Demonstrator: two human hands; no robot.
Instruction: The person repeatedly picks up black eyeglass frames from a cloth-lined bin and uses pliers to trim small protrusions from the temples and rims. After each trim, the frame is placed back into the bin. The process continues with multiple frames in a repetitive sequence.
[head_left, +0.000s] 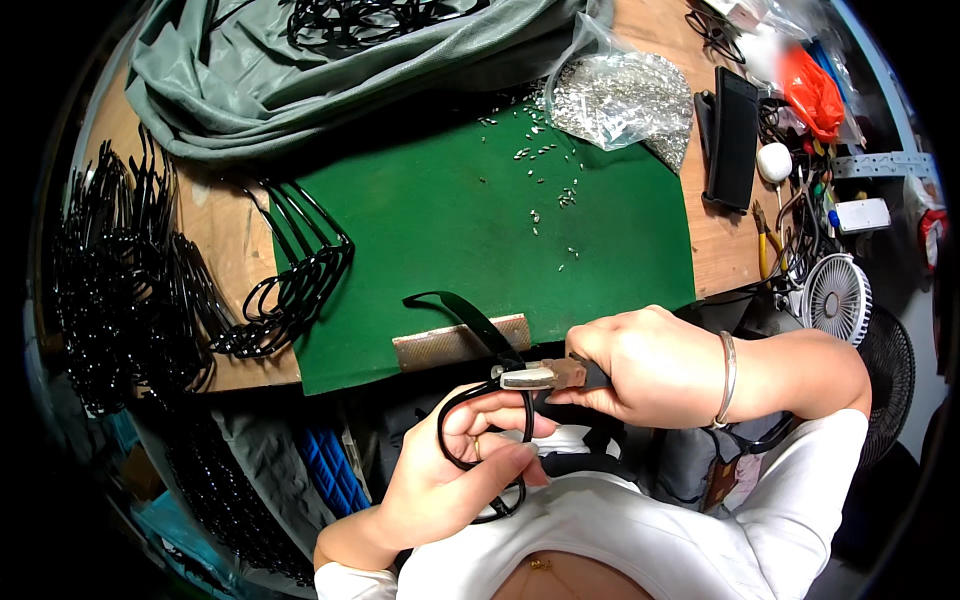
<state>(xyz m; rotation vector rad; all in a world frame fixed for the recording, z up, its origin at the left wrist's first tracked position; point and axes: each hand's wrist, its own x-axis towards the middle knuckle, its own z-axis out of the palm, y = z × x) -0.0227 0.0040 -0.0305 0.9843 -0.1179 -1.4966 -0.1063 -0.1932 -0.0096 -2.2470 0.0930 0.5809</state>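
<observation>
A black eyeglasses frame (443, 428) with round rims is in my left hand (450, 490), at the near edge of the table. My fingers and thumb are closed round one rim. One temple arm (468, 314) of the frame points away over the green mat. My right hand (645, 365) grips dark-handled pliers (540, 377). Their silvery jaws meet the frame at the corner where rim and temple join. Exactly what lies between the jaws is hidden. Just beyond the frame, a ridged metal-looking block (425, 349) sits at the mat's front edge.
Small silvery metal pieces (535, 215) are scattered on the green mat (420, 210) near a clear bag (620, 100) full of them. Black frames (310, 265) are stacked at left, beside a larger heap (125, 300). Yellow-handled pliers (765, 250), a black phone-like object (733, 140) and a white fan (837, 300) are at right.
</observation>
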